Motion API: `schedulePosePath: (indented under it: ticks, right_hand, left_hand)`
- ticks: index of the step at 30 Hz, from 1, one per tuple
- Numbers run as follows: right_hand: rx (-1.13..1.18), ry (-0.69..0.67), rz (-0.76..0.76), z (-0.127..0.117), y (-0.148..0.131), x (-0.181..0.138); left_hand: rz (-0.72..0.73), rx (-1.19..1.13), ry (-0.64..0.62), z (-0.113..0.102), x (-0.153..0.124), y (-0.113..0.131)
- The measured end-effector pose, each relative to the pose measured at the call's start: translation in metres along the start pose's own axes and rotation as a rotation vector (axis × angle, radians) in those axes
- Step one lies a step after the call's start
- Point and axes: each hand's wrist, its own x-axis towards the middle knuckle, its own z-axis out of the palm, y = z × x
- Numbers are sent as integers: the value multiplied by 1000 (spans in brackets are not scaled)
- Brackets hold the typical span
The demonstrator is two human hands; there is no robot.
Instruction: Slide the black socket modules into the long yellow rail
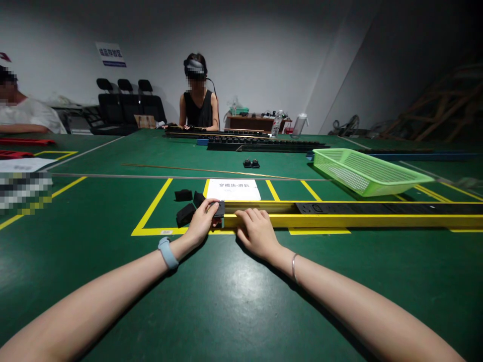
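Note:
A long yellow rail point(358, 220) lies across the green table, running off to the right, with black socket modules point(324, 207) seated along its channel. My left hand point(203, 220) pinches a black module point(219, 209) at the rail's left end. My right hand point(255, 230) rests curled over the rail's front edge just right of that end. Three loose black modules point(185, 207) lie on the table left of my left hand, inside a yellow taped box. A white paper label point(233, 190) lies just behind the rail's end.
A green plastic basket point(368, 172) sits tilted at the right rear. Two small black parts point(251, 163) and a thin metal strip point(188, 177) lie mid-table. A person across the table works on another long black rail point(264, 144); another person sits at far left.

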Motion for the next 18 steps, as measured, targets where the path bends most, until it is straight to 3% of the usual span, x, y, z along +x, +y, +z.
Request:
schedulePosePath:
  ticks: [18]
  right_hand:
    - [5, -3, -1, 0, 0, -1]
  left_hand:
    - [-65, -48, 27, 1, 1, -1]
